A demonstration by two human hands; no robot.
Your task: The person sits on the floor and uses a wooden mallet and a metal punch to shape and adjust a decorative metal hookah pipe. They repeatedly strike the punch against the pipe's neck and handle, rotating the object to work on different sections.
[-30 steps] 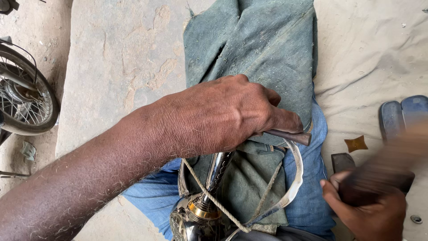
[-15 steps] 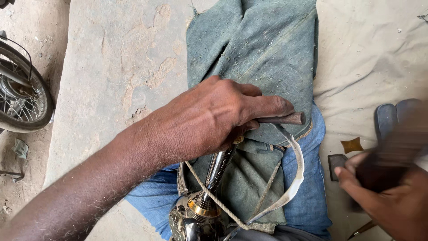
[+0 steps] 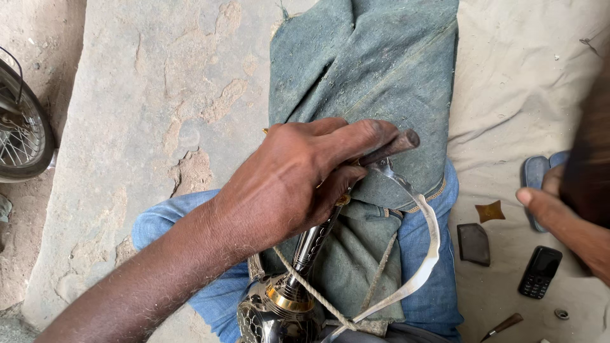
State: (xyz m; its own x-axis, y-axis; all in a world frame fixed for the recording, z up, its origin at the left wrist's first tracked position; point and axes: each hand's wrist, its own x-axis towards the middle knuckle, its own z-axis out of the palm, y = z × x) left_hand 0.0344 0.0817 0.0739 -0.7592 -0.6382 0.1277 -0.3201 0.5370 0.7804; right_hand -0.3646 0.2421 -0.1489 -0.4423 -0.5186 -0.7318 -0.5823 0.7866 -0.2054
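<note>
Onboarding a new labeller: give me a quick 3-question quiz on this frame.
1. True or false: the left hand holds a dark rod-like tool over the grey-green cloth.
2. Which lies nearest the mobile phone on the tan sheet? A) dark flat stone B) spoked wheel C) ornate metal vessel
3. Is the right hand sharp or blurred?

Key: 1 true; 2 A; 3 blurred.

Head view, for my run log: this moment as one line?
left hand: grips dark rod-shaped tool | right hand: raised, blurred | engraved metal vessel: on lap
</note>
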